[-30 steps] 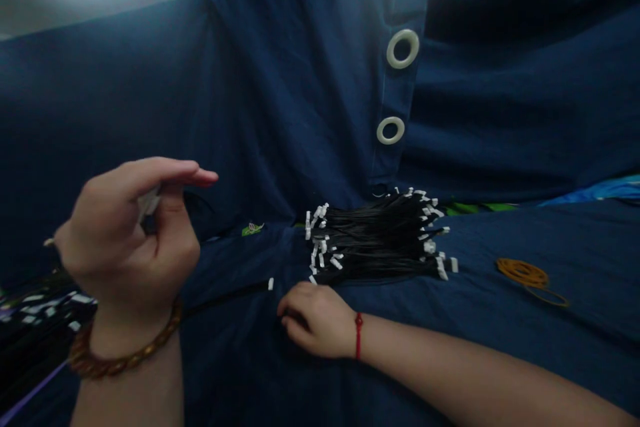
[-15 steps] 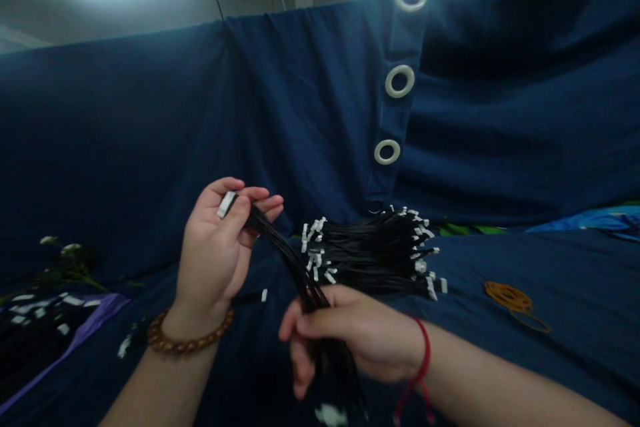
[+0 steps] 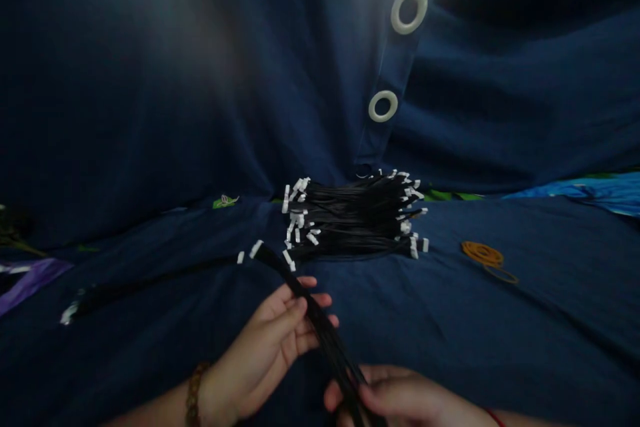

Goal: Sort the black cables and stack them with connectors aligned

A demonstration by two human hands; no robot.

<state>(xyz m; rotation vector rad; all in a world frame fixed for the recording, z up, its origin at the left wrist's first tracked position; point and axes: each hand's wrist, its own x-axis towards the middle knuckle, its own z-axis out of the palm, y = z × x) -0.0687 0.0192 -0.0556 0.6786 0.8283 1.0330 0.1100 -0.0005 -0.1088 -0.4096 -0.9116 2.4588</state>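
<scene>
Head view shows the left hand (image 3: pixel 275 340) holding a slim bundle of black cables (image 3: pixel 326 335) with a white connector at its far end, thumb across the top and fingers spread beneath, while the right hand (image 3: pixel 403 395) is closed around the bundle's lower part near the bottom edge. Beyond the hands, a broad pile of black cables with white-tipped ends (image 3: pixel 355 217) lies on the table covered in dark blue cloth (image 3: pixel 500 340), between another thin black bundle (image 3: pixel 165 277) on the left and coiled orange-brown bands (image 3: pixel 481 254) on the right.
</scene>
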